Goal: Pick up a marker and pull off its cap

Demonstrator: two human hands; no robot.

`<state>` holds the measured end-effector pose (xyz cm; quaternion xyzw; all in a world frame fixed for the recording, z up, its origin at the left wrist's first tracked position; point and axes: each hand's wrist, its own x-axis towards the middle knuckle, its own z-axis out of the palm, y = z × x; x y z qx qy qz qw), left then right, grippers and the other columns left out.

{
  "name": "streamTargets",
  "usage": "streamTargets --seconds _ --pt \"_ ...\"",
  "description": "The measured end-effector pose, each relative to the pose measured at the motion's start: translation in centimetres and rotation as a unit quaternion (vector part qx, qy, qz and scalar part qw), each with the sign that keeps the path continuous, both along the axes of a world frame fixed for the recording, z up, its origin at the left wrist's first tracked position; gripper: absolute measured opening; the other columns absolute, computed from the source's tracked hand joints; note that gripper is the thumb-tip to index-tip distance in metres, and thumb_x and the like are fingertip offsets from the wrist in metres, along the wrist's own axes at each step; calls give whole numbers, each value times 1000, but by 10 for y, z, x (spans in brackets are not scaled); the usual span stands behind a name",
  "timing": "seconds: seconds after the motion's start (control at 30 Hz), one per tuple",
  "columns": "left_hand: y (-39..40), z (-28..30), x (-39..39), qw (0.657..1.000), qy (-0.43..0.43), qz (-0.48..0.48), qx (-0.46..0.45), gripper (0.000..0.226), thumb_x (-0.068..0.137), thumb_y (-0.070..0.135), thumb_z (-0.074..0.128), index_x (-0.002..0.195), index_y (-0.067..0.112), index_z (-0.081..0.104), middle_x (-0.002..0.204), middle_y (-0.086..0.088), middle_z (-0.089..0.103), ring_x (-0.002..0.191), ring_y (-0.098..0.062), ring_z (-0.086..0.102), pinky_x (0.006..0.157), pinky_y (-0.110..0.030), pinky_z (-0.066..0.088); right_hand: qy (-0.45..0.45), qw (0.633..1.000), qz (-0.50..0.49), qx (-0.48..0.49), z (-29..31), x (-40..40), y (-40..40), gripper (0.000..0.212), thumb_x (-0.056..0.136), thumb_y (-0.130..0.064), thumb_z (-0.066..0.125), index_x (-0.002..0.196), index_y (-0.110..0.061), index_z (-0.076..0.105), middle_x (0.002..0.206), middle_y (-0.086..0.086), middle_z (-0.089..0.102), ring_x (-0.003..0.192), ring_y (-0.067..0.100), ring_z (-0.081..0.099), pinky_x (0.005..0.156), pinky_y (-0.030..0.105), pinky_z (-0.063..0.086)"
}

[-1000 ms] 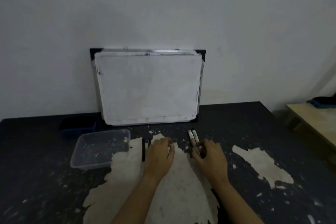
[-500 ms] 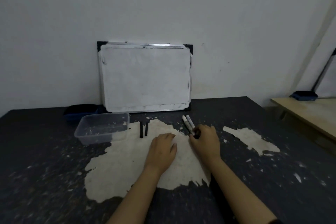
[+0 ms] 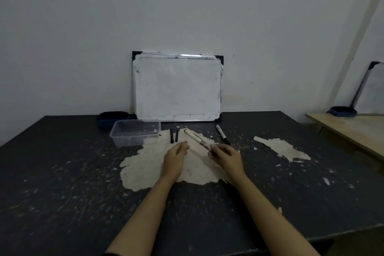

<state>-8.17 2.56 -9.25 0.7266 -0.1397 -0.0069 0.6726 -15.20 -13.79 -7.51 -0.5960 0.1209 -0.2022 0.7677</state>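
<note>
1. dark table (image 3: 62, 172) with a peeled pale patch (image 3: 145, 164) at frame centre; grey wall behind.
2. whiteboard (image 3: 176, 87) leans on the wall at the far edge; clear plastic container (image 3: 135, 135) lower left of it.
3. right hand (image 3: 225, 157) fingers pinch a white marker (image 3: 195, 139), angled up-left over the patch.
4. left hand (image 3: 174, 156) fingers relaxed, holding nothing.
5. second marker (image 3: 222, 134) lies right; two black caps (image 3: 174, 135) left.

Head view, forward-down, seemingly near table (image 3: 62, 172)
</note>
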Motion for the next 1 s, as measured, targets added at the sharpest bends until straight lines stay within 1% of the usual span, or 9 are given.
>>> streamTargets --seconds 0.1,0.23,0.33,0.43,0.57,0.77,0.83,0.9,1.0 --pt "8 1 -2 993 42 -21 -113 22 98 33 51 104 21 68 109 -8 71 99 -21 70 87 -29 55 3 997 75 16 -7 -7 13 23 89 -11 73 105 5 72 94 18 77 83 24 77 74 25 62" --pt "16 -1 4 969 78 -8 -234 20 95 24 58 99 10 72 101 -13 74 93 -21 72 76 -22 58 22 987 154 -27 -10 -6 25 16 91 -7 70 104 3 71 91 18 77 79 29 76 70 29 62" --pt "21 -2 7 949 110 -22 -296 23 91 18 64 102 -1 70 97 -14 74 90 -21 70 74 -22 58 48 967 217 -123 -2 -6 36 21 92 -21 71 110 -10 71 90 14 78 67 21 72 58 26 58" --pt "24 -1 7 952 116 -50 -280 23 86 18 70 102 2 70 90 -9 75 84 -20 71 73 -27 58 65 946 212 -236 3 -2 48 29 96 -39 63 113 -16 69 69 3 70 47 15 54 42 23 41" --pt "31 0 11 924 120 -70 -355 21 90 15 63 108 7 70 95 -3 78 92 -14 73 78 -25 60 55 953 228 -193 -4 4 53 38 103 -40 49 113 -15 76 55 -7 37 42 10 26 40 22 21" --pt "34 7 13 886 172 -137 -409 24 93 14 56 111 3 68 104 -6 77 99 -12 72 77 -22 59 77 941 309 -112 -4 8 40 46 104 -44 42 113 -15 77 58 -8 24 41 5 17 35 19 16" --pt "36 8 15 882 196 -117 -413 20 92 10 58 105 2 69 99 -9 77 94 -15 74 75 -24 60 68 943 286 -155 -6 7 41 43 103 -45 44 108 -19 77 57 -9 27 42 6 20 38 20 18" --pt "40 7 17 882 210 -89 -413 16 91 9 60 100 1 70 94 -10 78 89 -16 75 74 -26 61 41 941 221 -253 -10 5 48 38 103 -46 46 102 -22 76 54 -11 36 42 5 28 42 19 24" --pt "43 8 18 888 207 -69 -404 14 92 7 59 97 0 70 89 -10 78 85 -16 76 71 -26 62 -1 918 136 -372 -18 4 58 32 103 -44 47 95 -27 73 58 -10 47 46 0 38 47 14 31"
